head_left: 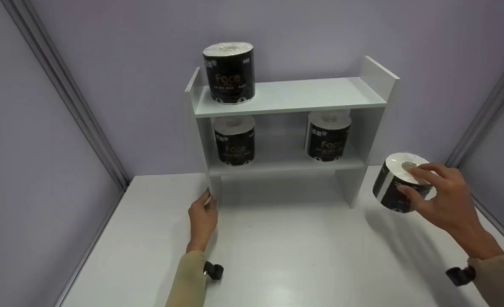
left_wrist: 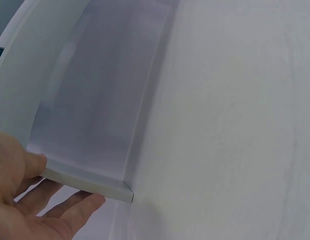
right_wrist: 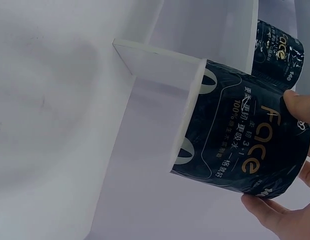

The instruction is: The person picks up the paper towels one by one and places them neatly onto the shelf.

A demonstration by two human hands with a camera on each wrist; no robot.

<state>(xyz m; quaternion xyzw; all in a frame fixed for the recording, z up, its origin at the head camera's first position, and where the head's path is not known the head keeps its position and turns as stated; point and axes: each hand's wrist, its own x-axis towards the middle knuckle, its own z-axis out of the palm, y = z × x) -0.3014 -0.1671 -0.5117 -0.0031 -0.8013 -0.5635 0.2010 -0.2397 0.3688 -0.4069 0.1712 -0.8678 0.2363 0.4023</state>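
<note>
My right hand point(head_left: 448, 198) grips a toilet paper roll point(head_left: 395, 192) in a black "Face" wrapper by its top end, slightly tilted and held above the table to the right of the shelf. In the right wrist view the wrapper of this toilet paper roll point(right_wrist: 240, 135) fills the middle, with fingertips around its end. My left hand point(head_left: 203, 215) pinches the lower left side panel of the white shelf point(head_left: 286, 164). In the left wrist view the thumb of the left hand point(left_wrist: 24, 195) lies on one face of the panel point(left_wrist: 89, 184), the other fingers on the opposite face.
One roll point(head_left: 230, 76) stands on the top board's left end. On the middle board stand a left roll point(head_left: 235, 145) and a right roll point(head_left: 328, 138). The shelf rests on a white table point(head_left: 277, 260) against a pale back wall point(head_left: 303, 34), between side walls.
</note>
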